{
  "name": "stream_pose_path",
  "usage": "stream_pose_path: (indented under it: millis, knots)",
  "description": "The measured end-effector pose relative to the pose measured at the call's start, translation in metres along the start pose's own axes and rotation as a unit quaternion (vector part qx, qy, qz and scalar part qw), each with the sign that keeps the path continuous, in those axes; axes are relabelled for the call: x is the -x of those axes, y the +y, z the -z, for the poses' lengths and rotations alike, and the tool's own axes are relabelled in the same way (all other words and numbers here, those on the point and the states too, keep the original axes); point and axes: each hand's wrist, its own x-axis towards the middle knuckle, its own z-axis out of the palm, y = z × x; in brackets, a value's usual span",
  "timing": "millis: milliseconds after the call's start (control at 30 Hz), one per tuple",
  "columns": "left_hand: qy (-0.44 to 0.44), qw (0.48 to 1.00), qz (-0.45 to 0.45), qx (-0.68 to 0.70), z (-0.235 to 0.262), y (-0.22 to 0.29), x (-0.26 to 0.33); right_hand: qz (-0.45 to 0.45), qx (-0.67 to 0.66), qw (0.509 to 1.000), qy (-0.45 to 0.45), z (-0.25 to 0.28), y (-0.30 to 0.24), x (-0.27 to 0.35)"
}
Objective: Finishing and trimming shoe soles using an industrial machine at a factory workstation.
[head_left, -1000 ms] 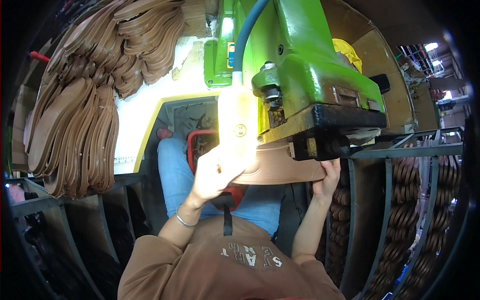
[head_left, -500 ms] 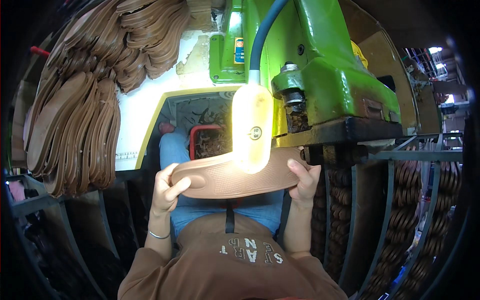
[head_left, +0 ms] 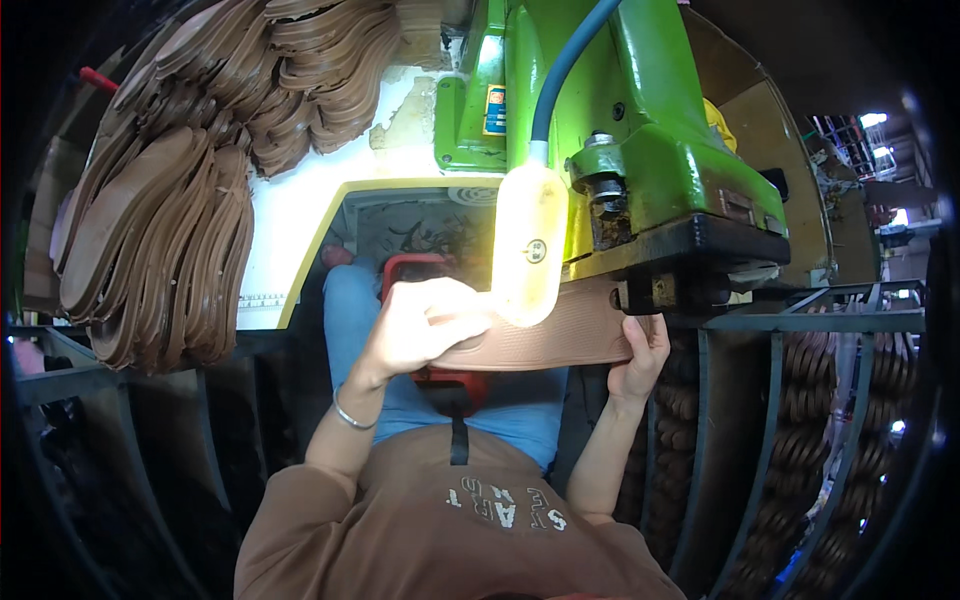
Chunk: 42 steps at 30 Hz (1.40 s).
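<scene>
I hold a brown shoe sole [head_left: 560, 345] level in front of my lap, its textured face up. My left hand [head_left: 425, 325] is closed on the sole's left end, thumb stretched along the top. At the other end, my right hand [head_left: 640, 358] pinches the sole's near edge. That right end reaches under the dark head [head_left: 690, 250] of a green machine [head_left: 690, 170]; whether the two touch is hidden. A lit yellowish lamp [head_left: 528, 250] hangs over the sole and covers part of it.
Piles of brown soles [head_left: 150, 240] lie on the white table [head_left: 275, 235] at the left. Below the table's cut-out stands a red bin [head_left: 392, 272] with scraps near it. Metal racks [head_left: 775, 430] filled with soles line the right side. A blue hose [head_left: 560, 75] runs to the lamp.
The sole has shifted right, its right end now further under the machine head. My left hand has moved right and upward with it; my right hand has moved slightly right.
</scene>
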Motion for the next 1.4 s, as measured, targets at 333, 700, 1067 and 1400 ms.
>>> stream_pose_path:
  millis: [333,700,1067,1400]
  knots:
    - [0.007,0.997,-0.025,-0.076,0.044,0.011,-0.006,-0.048,-0.019,0.998,-0.020,-0.024,-0.002,0.028]
    - [0.068,0.989,0.103,0.085,0.055,-0.030,0.085,-0.055,0.011,0.985,-0.160,-0.077,0.004,0.007]
    - [-0.048,0.994,-0.062,-0.074,-0.031,-0.015,-0.018,-0.021,0.094,0.991,-0.089,-0.078,0.008,0.044]
    - [0.083,0.985,0.015,0.147,-0.050,-0.019,0.014,-0.311,0.103,0.911,-0.251,0.029,0.032,0.145]
